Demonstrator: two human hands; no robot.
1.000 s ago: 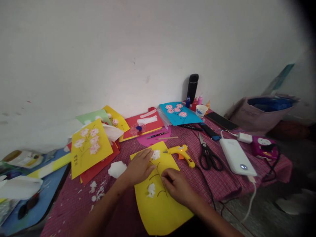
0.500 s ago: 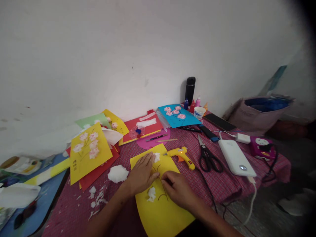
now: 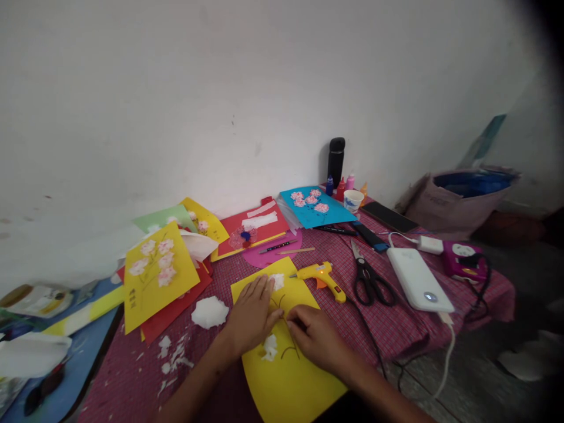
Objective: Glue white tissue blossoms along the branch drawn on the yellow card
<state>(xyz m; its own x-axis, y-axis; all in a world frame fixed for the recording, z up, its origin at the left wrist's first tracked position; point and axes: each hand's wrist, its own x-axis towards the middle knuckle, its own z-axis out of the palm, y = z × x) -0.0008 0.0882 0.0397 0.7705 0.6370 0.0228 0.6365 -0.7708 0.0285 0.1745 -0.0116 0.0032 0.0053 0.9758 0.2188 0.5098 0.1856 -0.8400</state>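
A yellow sheet of paper (image 3: 293,390) lies under both hands, bearing thin brown branch-like lines (image 3: 289,351). My left hand (image 3: 251,314) rests flat on it, fingers stretched out beside a crumpled white tissue piece (image 3: 277,282) at the top. Below that hand sits a second tissue piece (image 3: 269,348). My right hand (image 3: 315,338) is closed, fingertips pinched at the middle of the lines; whatever is between them is hidden. A yellow glue gun (image 3: 318,273) touches the sheet's upper right edge. Left of the sheet is a wad of white tissue (image 3: 210,312).
Scissors (image 3: 370,282), a white power bank (image 3: 418,279) and a purple socket block (image 3: 465,264) with cables stand right. Behind are a blue flower card (image 3: 335,214), paint bottles (image 3: 341,189) and a paper cup (image 3: 353,200). A yellow flower card (image 3: 147,299) and tissue scraps (image 3: 176,357) lie left.
The whole view has shifted very slightly. Both hands stay in nearly the same places on the yellow sheet, and the things around them have not moved.
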